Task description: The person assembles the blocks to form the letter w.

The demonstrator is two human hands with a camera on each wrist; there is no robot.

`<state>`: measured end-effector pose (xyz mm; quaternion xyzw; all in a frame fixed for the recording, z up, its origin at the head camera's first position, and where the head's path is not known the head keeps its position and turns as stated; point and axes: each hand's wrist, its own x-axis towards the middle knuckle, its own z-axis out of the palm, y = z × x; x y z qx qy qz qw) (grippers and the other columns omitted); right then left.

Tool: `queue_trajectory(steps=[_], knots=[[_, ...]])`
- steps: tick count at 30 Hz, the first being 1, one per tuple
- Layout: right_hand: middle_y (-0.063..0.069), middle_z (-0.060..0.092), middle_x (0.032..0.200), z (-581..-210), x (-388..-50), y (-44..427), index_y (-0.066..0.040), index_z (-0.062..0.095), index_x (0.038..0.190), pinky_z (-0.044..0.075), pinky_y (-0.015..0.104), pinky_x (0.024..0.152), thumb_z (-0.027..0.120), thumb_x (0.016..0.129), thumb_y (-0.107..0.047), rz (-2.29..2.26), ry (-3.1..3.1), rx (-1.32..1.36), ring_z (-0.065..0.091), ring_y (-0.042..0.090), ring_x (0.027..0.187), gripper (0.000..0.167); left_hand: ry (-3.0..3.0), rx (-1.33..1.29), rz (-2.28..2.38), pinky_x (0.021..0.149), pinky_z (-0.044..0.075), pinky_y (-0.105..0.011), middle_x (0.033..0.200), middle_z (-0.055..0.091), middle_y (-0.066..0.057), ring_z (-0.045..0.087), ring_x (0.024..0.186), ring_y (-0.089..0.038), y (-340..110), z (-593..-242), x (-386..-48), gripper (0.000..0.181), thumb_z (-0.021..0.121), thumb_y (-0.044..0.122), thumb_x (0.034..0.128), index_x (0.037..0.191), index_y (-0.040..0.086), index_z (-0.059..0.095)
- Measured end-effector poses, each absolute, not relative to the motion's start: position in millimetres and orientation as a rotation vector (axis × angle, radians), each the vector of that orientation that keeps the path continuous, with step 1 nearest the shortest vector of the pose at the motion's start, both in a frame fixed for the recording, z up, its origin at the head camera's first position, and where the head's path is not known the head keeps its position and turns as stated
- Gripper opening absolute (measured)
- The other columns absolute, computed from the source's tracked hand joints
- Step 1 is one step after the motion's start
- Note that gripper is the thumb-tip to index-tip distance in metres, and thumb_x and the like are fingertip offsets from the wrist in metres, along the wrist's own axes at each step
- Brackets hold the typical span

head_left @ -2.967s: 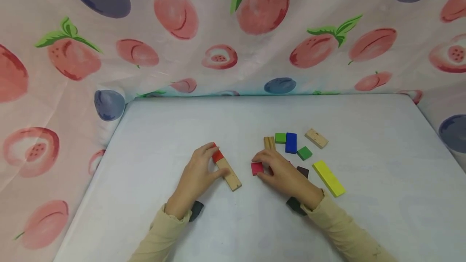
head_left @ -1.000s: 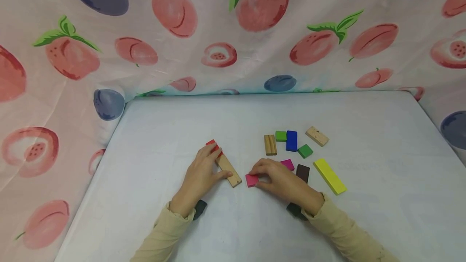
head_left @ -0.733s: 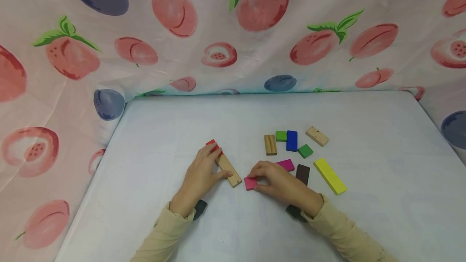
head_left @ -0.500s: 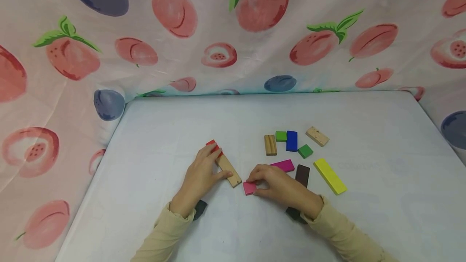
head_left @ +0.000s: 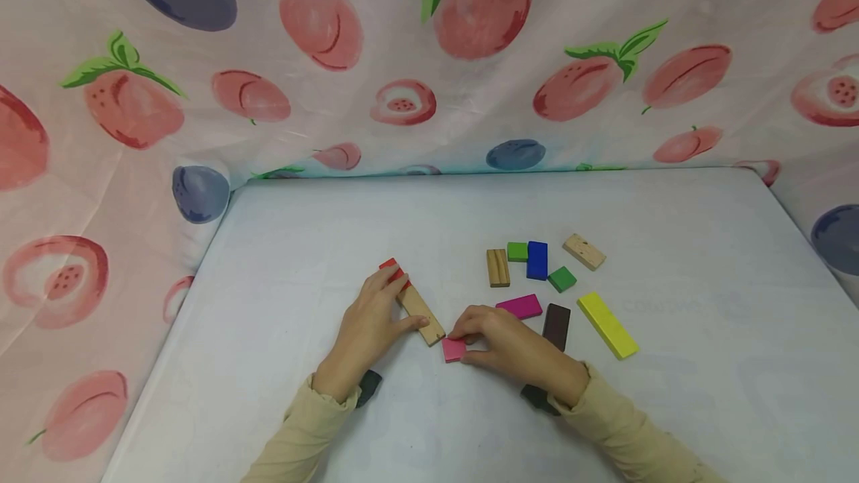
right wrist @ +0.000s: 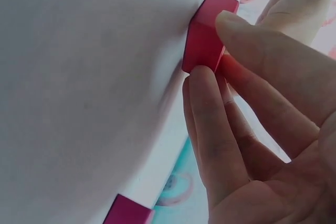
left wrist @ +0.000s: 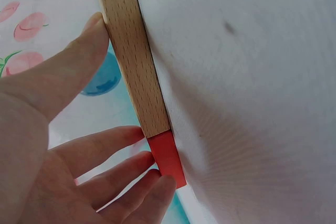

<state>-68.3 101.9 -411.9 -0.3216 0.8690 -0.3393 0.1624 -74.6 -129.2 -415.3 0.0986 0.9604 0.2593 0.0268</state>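
With its thumb and fingertips, my right hand (head_left: 503, 338) pinches a small pink block (head_left: 453, 350), which appears deeper red in the right wrist view. It sits by the near end of a long natural wood block (head_left: 419, 311); whether they touch is unclear. A red block (left wrist: 168, 159) continues the wood one at its far end, butted against it in a line. My left hand (head_left: 365, 323) rests along this row, thumb on the wood block's side and fingertips on the red block. Beyond my right hand lies a magenta block (head_left: 520, 307).
Right of the hands, a dark brown block (head_left: 556, 325) and a long yellow block (head_left: 608, 325) lie on the white table (head_left: 705, 274). Farther back are a striped wood block (head_left: 498, 267), two green blocks (head_left: 562, 279), a blue block (head_left: 537, 260) and a light wood block (head_left: 584, 252).
My right hand has slid the pink block left and toward me, to the wood block's near end. The magenta block has come into view. My left hand has stayed at the row recently.
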Motion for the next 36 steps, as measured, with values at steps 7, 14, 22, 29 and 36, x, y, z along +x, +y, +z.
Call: queue_trajectory(steps=[7, 14, 22, 29, 36], knots=[[-0.002, 0.068, 0.1, -412.5, -69.3, 98.7, -0.006, 0.076, 0.105, 0.056, 0.025, 0.083, 0.081, 0.081, -0.008, -0.974, 2.474, -0.886, 0.064, 0.012, 0.093, 0.024, 2.969, 0.296, 0.782, 0.106, 0.046, -0.046, 0.151, 0.045, -0.013, 0.039, 0.142, -0.03, -128.5, -414.7, -75.0, 0.077, 0.085, 0.04, 0.0758, 0.137, 0.001, 0.058], [-0.003, 0.069, 0.099, -413.7, -69.4, 99.2, -0.006, 0.076, 0.106, 0.056, 0.024, 0.081, 0.08, 0.082, -0.008, -0.993, 2.469, -0.908, 0.063, 0.01, 0.092, 0.024, 2.976, 0.302, 0.778, 0.106, 0.047, -0.046, 0.151, 0.046, -0.014, 0.04, 0.141, -0.031, -128.3, -414.9, -74.8, 0.076, 0.085, 0.039, 0.0762, 0.136, 0.0, 0.059], [-0.003, 0.068, 0.099, -413.5, -68.5, 98.2, -0.008, 0.075, 0.107, 0.056, 0.025, 0.081, 0.081, 0.082, -0.009, -0.957, 2.489, -0.879, 0.061, 0.01, 0.09, 0.026, 2.986, 0.321, 0.769, 0.106, 0.047, -0.046, 0.15, 0.047, -0.014, 0.04, 0.141, -0.03, -128.2, -415.5, -74.1, 0.074, 0.084, 0.039, 0.0771, 0.135, 0.0, 0.059], [-0.004, 0.067, 0.102, -414.9, -64.6, 97.8, -0.009, 0.072, 0.108, 0.056, 0.028, 0.084, 0.079, 0.083, -0.01, -0.921, 2.53, -0.874, 0.061, 0.01, 0.092, 0.026, 2.981, 0.321, 0.763, 0.105, 0.048, -0.046, 0.15, 0.046, -0.015, 0.04, 0.141, -0.031, -127.9, -414.1, -73.6, 0.073, 0.084, 0.038, 0.0776, 0.135, 0.0, 0.06], [-0.004, 0.066, 0.103, -414.0, -63.7, 97.6, -0.01, 0.071, 0.11, 0.056, 0.028, 0.085, 0.08, 0.084, -0.013, -0.934, 2.526, -0.883, 0.062, 0.01, 0.093, 0.027, 2.99, 0.35, 0.752, 0.104, 0.048, -0.046, 0.149, 0.047, -0.016, 0.04, 0.141, -0.031, -127.5, -413.5, -73.4, 0.071, 0.084, 0.038, 0.0779, 0.133, -0.001, 0.061]])
